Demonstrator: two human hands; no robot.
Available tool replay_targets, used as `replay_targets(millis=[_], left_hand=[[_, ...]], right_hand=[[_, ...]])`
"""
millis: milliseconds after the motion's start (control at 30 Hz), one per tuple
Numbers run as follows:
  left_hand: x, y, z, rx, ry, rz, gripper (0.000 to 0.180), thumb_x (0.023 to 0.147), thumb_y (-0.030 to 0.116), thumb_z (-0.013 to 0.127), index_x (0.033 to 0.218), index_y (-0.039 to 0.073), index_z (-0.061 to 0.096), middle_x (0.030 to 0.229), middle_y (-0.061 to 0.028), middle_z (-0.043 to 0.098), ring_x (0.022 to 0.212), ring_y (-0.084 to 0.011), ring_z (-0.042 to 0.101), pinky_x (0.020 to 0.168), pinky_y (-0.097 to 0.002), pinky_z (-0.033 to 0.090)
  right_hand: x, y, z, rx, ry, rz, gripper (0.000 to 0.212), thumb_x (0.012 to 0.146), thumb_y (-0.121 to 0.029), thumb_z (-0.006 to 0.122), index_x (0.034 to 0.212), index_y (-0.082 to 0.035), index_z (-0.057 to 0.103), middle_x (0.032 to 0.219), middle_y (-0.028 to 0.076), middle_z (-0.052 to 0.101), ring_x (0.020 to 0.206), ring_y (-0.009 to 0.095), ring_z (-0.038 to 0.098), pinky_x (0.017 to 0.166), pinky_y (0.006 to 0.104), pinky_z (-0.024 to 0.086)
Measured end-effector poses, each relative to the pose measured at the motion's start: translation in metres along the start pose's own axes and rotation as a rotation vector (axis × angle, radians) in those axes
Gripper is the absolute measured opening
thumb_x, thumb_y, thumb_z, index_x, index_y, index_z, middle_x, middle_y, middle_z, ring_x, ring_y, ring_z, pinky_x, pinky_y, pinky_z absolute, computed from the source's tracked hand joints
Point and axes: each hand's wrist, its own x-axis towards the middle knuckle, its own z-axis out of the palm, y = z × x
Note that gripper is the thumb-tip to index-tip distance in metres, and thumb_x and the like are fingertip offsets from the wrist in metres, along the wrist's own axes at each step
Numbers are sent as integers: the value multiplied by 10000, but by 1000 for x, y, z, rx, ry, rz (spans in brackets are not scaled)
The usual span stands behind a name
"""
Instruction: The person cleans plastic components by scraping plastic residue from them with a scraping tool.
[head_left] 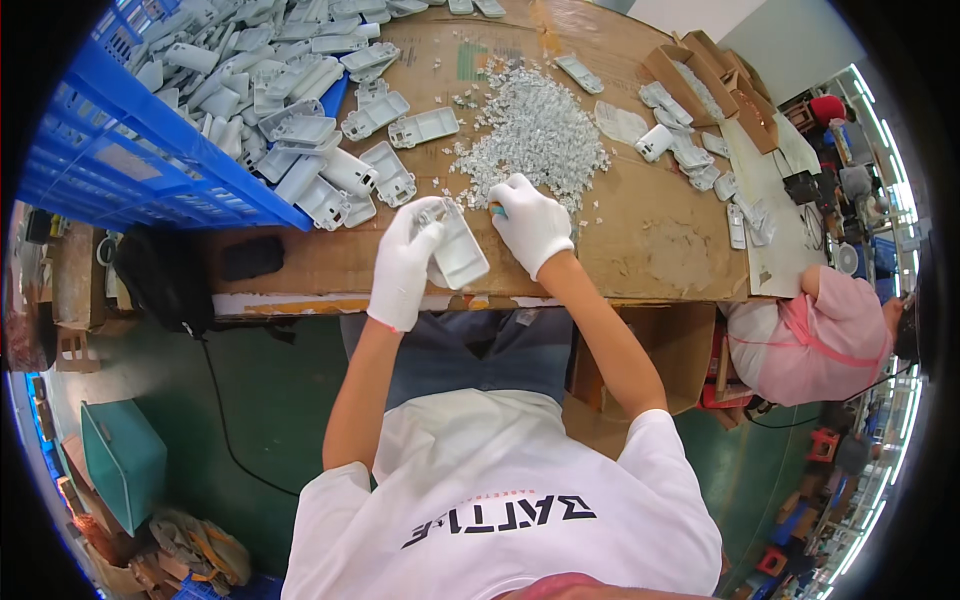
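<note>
My left hand (402, 265), in a white glove, grips a white plastic housing half (463, 252), a shallow tray-like shell tilted above the table's near edge. To its right my right hand (533, 226), also gloved, is closed at the near edge of a pile of small clear plastic pieces (545, 125). A bit of teal and orange shows at its fingers; what this belongs to is too small to make out. More white housing halves (388, 172) lie on the cardboard-covered table (650, 235), left of the pile.
A blue plastic crate (130, 165) heaped with white housings stands at the left. At the right lie further white housings (685, 150) and open cardboard boxes (690, 80). A black bag (165, 280) hangs by the table's left corner. A person in pink (815, 345) sits at the right.
</note>
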Motion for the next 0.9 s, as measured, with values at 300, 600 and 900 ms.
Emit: replay_targets(millis=[300, 600, 900], left_hand=[[-10, -20, 10, 252, 2, 156, 318, 948, 111, 536, 1237, 1, 612, 1136, -153, 689, 1064, -221, 656, 942, -328, 484], [-5, -21, 19, 444, 50, 218, 293, 954, 169, 557, 1184, 17, 656, 1061, -178, 713, 994, -302, 696, 859, -355, 523], [4, -25, 27, 415, 50, 185, 301, 956, 180, 565, 1185, 11, 660, 1047, -189, 716, 970, -297, 703, 836, -363, 531]], right_hand=[[4, 9, -13, -28, -232, 26, 236, 819, -121, 700, 1017, -86, 577, 1050, 172, 637, 895, 386, 679, 778, 472, 560], [-27, -28, -42, 542, 61, -236, 241, 751, 64, 646, 954, -65, 644, 961, 85, 623, 864, 296, 661, 750, 352, 534], [-23, -25, -28, 264, -39, -155, 204, 789, 33, 635, 938, -106, 623, 1003, 90, 559, 836, 322, 643, 703, 406, 525]])
